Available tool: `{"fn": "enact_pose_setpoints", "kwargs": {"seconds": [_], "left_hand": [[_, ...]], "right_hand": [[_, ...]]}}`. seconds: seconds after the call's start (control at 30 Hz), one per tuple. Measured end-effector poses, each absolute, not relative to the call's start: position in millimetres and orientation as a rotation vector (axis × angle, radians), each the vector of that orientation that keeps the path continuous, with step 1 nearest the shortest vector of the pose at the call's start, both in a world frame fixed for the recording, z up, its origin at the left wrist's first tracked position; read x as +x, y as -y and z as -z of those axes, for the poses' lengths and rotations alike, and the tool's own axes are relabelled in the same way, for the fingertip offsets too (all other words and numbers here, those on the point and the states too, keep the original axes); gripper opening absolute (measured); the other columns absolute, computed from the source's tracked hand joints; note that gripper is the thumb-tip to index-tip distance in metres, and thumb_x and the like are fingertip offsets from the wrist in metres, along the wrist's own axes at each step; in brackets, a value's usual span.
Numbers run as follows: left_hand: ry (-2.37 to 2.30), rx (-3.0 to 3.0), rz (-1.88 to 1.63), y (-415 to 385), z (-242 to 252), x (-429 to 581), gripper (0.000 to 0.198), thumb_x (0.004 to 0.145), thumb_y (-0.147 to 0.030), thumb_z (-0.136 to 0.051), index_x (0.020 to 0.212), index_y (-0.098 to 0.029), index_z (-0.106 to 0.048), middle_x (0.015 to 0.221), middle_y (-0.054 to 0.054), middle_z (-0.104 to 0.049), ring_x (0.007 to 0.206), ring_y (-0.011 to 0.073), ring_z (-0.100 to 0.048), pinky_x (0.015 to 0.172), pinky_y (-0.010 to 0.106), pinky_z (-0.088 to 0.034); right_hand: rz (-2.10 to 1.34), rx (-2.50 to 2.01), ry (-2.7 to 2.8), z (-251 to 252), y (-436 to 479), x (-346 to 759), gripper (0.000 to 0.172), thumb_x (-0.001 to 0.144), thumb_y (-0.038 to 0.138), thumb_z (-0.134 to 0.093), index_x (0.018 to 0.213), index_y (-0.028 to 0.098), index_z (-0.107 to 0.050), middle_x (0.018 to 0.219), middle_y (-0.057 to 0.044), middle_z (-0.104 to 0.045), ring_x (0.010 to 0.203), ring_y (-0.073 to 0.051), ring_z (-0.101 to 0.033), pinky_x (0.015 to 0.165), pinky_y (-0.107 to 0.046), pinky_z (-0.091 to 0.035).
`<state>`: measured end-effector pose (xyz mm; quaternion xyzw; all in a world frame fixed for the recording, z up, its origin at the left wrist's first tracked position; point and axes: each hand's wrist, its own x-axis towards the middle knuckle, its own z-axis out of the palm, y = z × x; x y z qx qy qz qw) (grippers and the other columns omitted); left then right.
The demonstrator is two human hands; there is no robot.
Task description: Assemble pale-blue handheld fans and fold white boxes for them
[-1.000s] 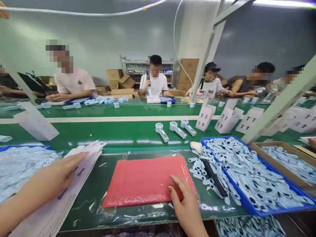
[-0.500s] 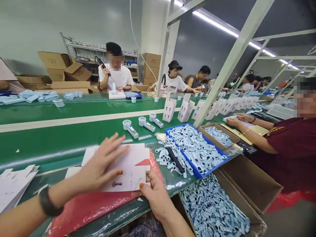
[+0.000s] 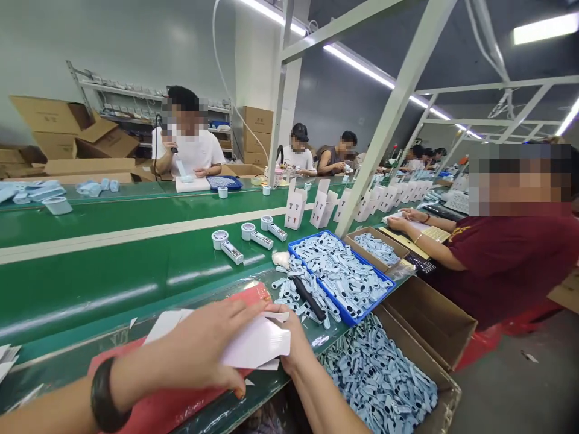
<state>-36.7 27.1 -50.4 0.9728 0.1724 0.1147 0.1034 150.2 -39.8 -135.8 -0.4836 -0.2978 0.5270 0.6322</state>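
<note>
1. Over the right end of the red mat (image 3: 181, 404), the left hand (image 3: 208, 340) spreads across a folded white carton (image 3: 260, 342), thumb stretched apart from its fingers; whether it grips, I cannot tell. A dark bracelet (image 3: 105, 395) circles that wrist.
2. At the carton's right end, the right hand (image 3: 292, 346) is closed on it, its fingers partly hidden.
3. Beneath the left hand, white card (image 3: 166, 323) lies at the mat's far edge; the mat rests along the near edge of the surface (image 3: 253, 402).
4. Toward the surface's right end, a black-handled tool (image 3: 308, 299) lies on loose pale-blue pieces (image 3: 284, 290), beside a blue tray (image 3: 375, 302) full of similar ones.
5. Beyond the surface's far edge, three round-headed devices (image 3: 257, 235) lie on a green belt (image 3: 113, 265), near a row of standing white boxes (image 3: 295, 208).
6. Farther right sits a co-worker in a dark red top (image 3: 511, 265).
</note>
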Motion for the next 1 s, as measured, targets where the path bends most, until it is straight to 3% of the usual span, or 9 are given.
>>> {"fn": "enact_pose_setpoints", "kwargs": {"seconds": [0.1, 0.23, 0.3, 0.43, 0.53, 0.67, 0.8, 0.9, 1.0], "left_hand": [[-0.692, 2.876, -0.494, -26.7, 49.1, -41.4, 0.096, 0.085, -0.047, -0.074, 0.163, -0.032, -0.020, 0.152, 0.012, -0.055, 0.126, 0.0343, -0.064, 0.099, 0.042, -0.056], [-0.853, 2.590, -0.782, -38.9, 23.0, -48.2, 0.093, 0.086, -0.043, -0.070, 0.163, -0.030, -0.019, 0.140, 0.009, -0.065, 0.102, 0.0278, -0.074, 0.084, 0.034, -0.062], [-0.792, 2.441, -0.827, -37.6, 13.1, -45.5, 0.099, 0.085, -0.042, -0.071, 0.164, -0.029, -0.014, 0.128, 0.007, -0.070, 0.092, 0.0249, -0.074, 0.077, 0.032, -0.063], [-0.632, 2.382, -0.980, -28.0, 13.5, -30.9, 0.110, 0.082, -0.053, -0.075, 0.164, -0.032, -0.006, 0.124, 0.008, -0.069, 0.096, 0.0264, -0.073, 0.076, 0.033, -0.063], [-0.526, 2.495, -1.166, -25.6, 18.0, -20.0, 0.106, 0.084, -0.060, -0.073, 0.164, -0.034, -0.009, 0.125, 0.010, -0.068, 0.097, 0.0262, -0.073, 0.080, 0.037, -0.063], [-0.347, 2.619, -1.308, -27.7, 21.0, -8.4, 0.103, 0.086, -0.050, -0.077, 0.163, -0.032, -0.012, 0.131, 0.014, -0.066, 0.110, 0.0288, -0.070, 0.089, 0.042, -0.060], [-0.271, 2.721, -1.371, -28.8, 26.7, 2.5, 0.103, 0.084, -0.030, -0.077, 0.163, -0.033, -0.010, 0.135, 0.016, -0.063, 0.120, 0.0323, -0.065, 0.099, 0.053, -0.055], [-0.217, 2.681, -1.317, -27.4, 29.1, 10.0, 0.103, 0.086, -0.028, -0.076, 0.163, -0.035, -0.008, 0.135, 0.017, -0.062, 0.121, 0.0322, -0.064, 0.098, 0.053, -0.056], [-0.122, 2.566, -1.270, -24.8, 27.1, 16.7, 0.099, 0.091, -0.040, -0.073, 0.163, -0.039, -0.004, 0.132, 0.014, -0.061, 0.115, 0.0285, -0.065, 0.094, 0.048, -0.059]], "right_hand": [[-1.253, -1.068, 0.626, 114.8, 39.8, 163.7, 0.058, 0.077, 0.055, -0.077, 0.118, 0.017, -0.064, 0.092, -0.007, -0.074, 0.069, -0.019, -0.069, 0.062, -0.032, -0.057], [-0.677, -0.859, 0.937, 75.1, 61.8, 163.7, 0.053, 0.096, 0.052, -0.062, 0.143, 0.029, -0.053, 0.142, -0.011, -0.060, 0.121, -0.026, -0.066, 0.103, -0.046, -0.055], [-0.248, -0.843, 1.176, 61.7, 72.5, 155.0, 0.048, 0.097, 0.042, -0.063, 0.143, 0.033, -0.055, 0.142, -0.008, -0.062, 0.129, -0.027, -0.061, 0.110, -0.046, -0.051], [0.144, -0.837, 1.369, 51.9, 78.5, 136.1, 0.049, 0.102, 0.046, -0.054, 0.151, 0.041, -0.045, 0.118, -0.004, -0.075, 0.111, -0.027, -0.070, 0.098, -0.047, -0.057], [0.192, -0.812, 1.313, 51.4, 76.1, 133.0, 0.048, 0.104, 0.048, -0.050, 0.151, 0.040, -0.044, 0.099, -0.003, -0.077, 0.091, -0.025, -0.072, 0.088, -0.045, -0.058], [0.126, -0.767, 1.321, 52.4, 75.8, 143.2, 0.040, 0.104, 0.025, -0.045, 0.142, 0.038, -0.052, 0.087, -0.001, -0.070, 0.076, -0.020, -0.064, 0.070, -0.034, -0.054], [0.111, -0.924, 1.316, 53.3, 77.0, 155.2, 0.062, 0.091, 0.009, -0.048, 0.146, 0.036, -0.046, 0.121, -0.006, -0.063, 0.111, -0.022, -0.063, 0.093, -0.039, -0.055], [0.073, -0.998, 1.237, 51.2, 76.8, 162.3, 0.074, 0.085, 0.009, -0.054, 0.152, 0.035, -0.038, 0.153, -0.008, -0.041, 0.144, -0.027, -0.041, 0.116, -0.048, -0.042], [-0.113, -0.891, 1.294, 46.3, 76.8, 166.7, 0.044, 0.092, 0.019, -0.059, 0.133, 0.034, -0.056, 0.146, -0.005, -0.051, 0.139, -0.025, -0.047, 0.116, -0.047, -0.042]]}}
